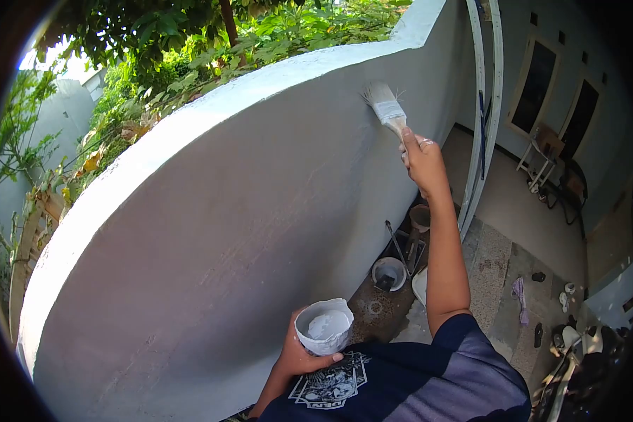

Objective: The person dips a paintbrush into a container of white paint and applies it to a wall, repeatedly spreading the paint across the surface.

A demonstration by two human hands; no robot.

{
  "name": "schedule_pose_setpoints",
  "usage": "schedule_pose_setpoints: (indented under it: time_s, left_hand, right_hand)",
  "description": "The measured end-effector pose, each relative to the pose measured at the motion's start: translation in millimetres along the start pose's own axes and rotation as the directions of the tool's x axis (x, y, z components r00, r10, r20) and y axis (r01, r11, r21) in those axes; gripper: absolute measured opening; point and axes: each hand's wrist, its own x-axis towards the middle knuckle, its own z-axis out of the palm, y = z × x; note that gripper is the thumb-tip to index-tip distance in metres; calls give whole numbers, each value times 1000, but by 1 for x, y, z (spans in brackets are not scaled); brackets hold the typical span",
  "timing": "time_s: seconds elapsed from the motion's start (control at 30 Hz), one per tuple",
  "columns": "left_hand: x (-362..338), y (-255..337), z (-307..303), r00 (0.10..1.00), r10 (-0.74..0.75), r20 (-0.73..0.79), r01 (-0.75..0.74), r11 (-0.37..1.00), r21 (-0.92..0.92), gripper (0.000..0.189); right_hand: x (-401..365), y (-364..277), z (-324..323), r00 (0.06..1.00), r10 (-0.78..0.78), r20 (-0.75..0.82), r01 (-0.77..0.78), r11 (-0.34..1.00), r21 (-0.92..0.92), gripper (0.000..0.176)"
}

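Note:
My right hand (pixel 423 162) is closed round the handle of a paintbrush (pixel 388 110), arm stretched out in front of me. The brush's splayed, paint-whitened bristles are against the upper part of a pale wall (pixel 246 197), a little below its top edge. Low in front of my shirt, my left hand (pixel 297 352) grips a paint-crusted white bowl (pixel 325 327) from the side and below. White paint lies in the bottom of the bowl. Part of the left hand's fingers is hidden behind it.
At the wall's foot stand a bucket (pixel 389 273) and a brownish pot (pixel 420 216). White metal rails (pixel 482 119) rise to the right. A chair (pixel 541 151) stands on the porch farther off. Sandals and a purple cloth (pixel 520 299) lie on the paving. Leafy plants (pixel 274 46) grow behind the wall.

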Motion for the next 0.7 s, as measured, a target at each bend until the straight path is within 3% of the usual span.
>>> schedule_pose_setpoints:
  time_s: [0.03,0.1,0.23,0.3,0.37,0.47,0.53,0.6,0.63,0.7]
  left_hand:
    - [0,1,0,1000,12,0,-12,1000,3,106]
    - [1,1,-1,1000,15,-3,-15,1000,4,107]
    - [-4,-2,-3,1000,-21,-18,22,999,39,108]
    - [-7,-2,-2,1000,-18,-24,19,999,39,107]
    - [-8,-1,-3,1000,-6,-30,7,999,35,107]
    - [-10,0,-4,999,-12,-47,13,1000,10,107]
    - [-13,-5,-5,997,-52,-64,50,998,-31,107]
    - [-12,-7,-5,998,-52,-39,51,999,-10,108]
    - [-11,-7,-6,999,-46,-17,46,999,12,108]
    - [-8,-5,-7,1000,-25,13,25,1000,12,108]
  right_hand:
    - [-6,-3,-3,1000,-6,-1,6,1000,1,51]
    - [-29,-29,-3,971,-238,32,240,965,-102,52]
    - [-39,-62,8,933,-356,50,357,934,-4,50]
    - [-38,-65,11,935,-164,316,249,935,-252,47]
    - [-32,-40,10,925,-208,317,299,915,-272,45]
    - [-39,-32,-9,901,-69,429,266,869,-418,47]
    - [-46,-29,-23,791,317,523,168,710,-684,44]
    - [-43,23,-34,649,435,624,391,513,-764,44]
    - [-47,39,-35,623,462,631,447,452,-772,42]
    - [-46,35,-33,519,552,652,569,346,-746,37]
